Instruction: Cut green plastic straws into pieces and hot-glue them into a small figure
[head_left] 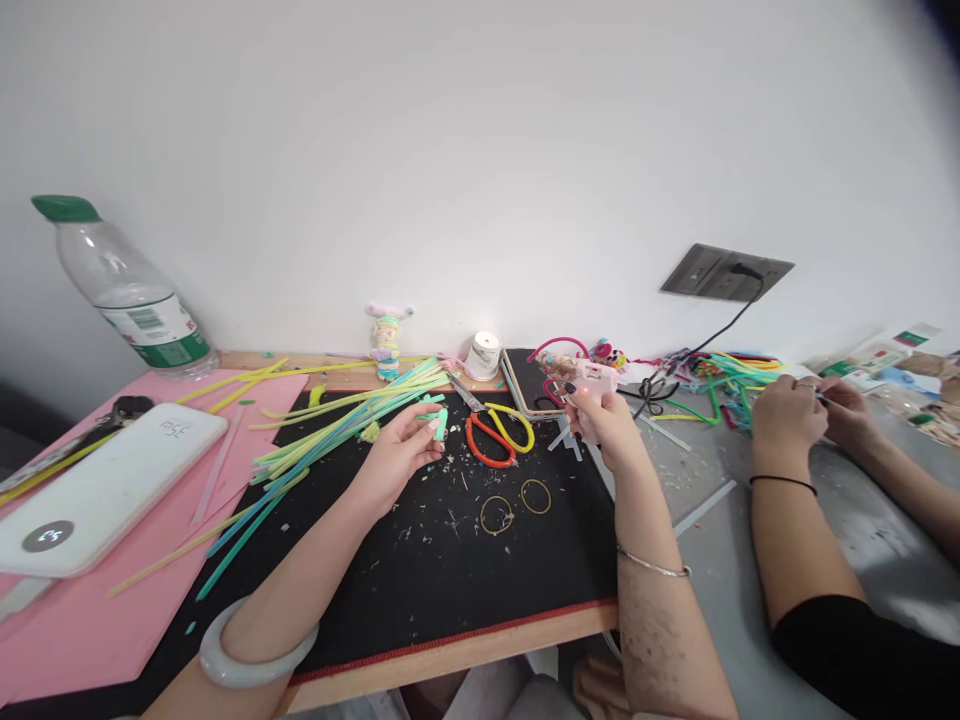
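Left hand (409, 447) pinches a green piece (441, 425), seemingly bent already, right hand (604, 428) grips a pink glue gun (598, 379) apart from it, many strips (304, 458) lying loose, apparently unworked

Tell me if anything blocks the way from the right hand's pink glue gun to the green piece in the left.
Nothing visible stands between the glue gun and the green piece. The scissors show in the gap, but appear to lie on the black mat, below the left hand and right hand.
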